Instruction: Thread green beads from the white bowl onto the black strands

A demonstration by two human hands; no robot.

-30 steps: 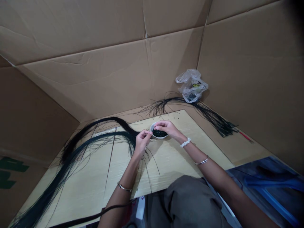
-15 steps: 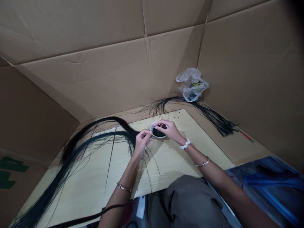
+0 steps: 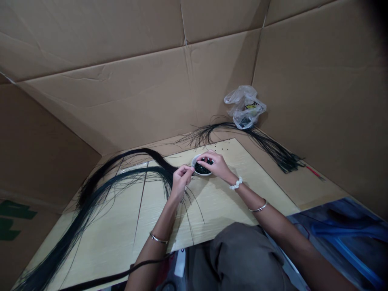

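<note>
Beneath the right hand (image 3: 217,165) sits a white bowl (image 3: 194,162).

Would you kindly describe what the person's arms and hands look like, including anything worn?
Neither grip is gloved, left hand or right hand, and no sleeves are visible. The left arm has a slim silver bangle; the right arm has a similar bangle and, at the wrist, a white, bumpy bracelet.
</note>
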